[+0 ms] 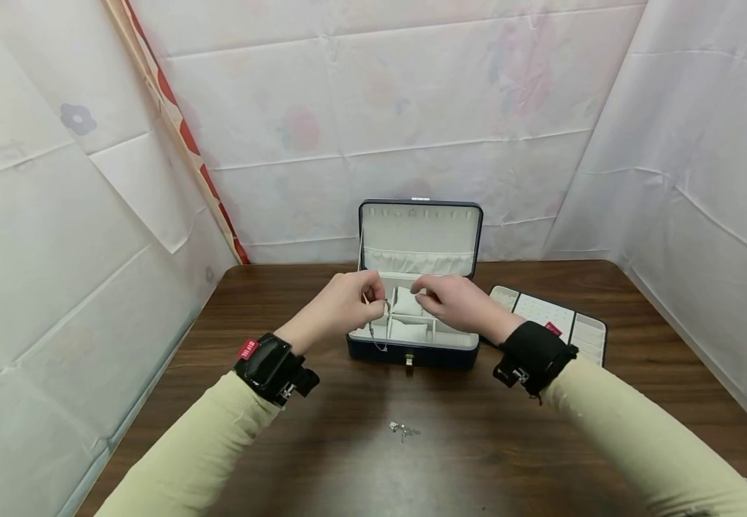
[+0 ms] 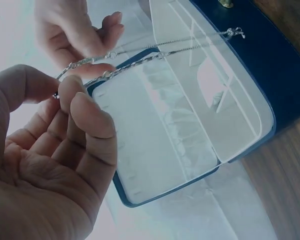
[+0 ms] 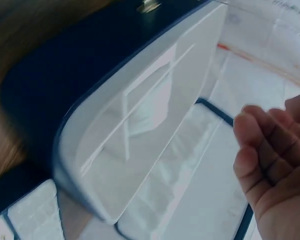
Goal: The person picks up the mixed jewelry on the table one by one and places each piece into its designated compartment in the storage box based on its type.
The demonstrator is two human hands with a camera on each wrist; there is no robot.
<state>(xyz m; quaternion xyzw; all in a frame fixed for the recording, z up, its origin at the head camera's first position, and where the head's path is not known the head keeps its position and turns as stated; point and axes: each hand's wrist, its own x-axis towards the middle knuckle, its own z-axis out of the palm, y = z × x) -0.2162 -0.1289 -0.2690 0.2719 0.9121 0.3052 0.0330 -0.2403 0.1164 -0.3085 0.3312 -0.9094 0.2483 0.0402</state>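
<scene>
My left hand (image 1: 354,298) pinches a thin silver chain bracelet (image 2: 135,63) between thumb and fingertips. Doubled over, the bracelet hangs down with small bits of metal at its lower end. Just to the right, my right hand (image 1: 454,298) hovers with loosely bent fingers and holds nothing. Both hands are above a dark blue jewelry box (image 1: 380,350), whose lid (image 1: 419,230) stands raised at the back. White dividers split its inside, and pale cushions (image 1: 409,331) sit in the middle compartments. Part of the interior is hidden behind my hands.
A flat, pale jewelry tray (image 1: 544,314) with dark dividers lies to the right of the box, partly behind my right wrist. Small silver jewelry (image 1: 404,430) lies on the brown wooden table (image 1: 477,445) in front. White sheets (image 1: 270,194) hang around the table.
</scene>
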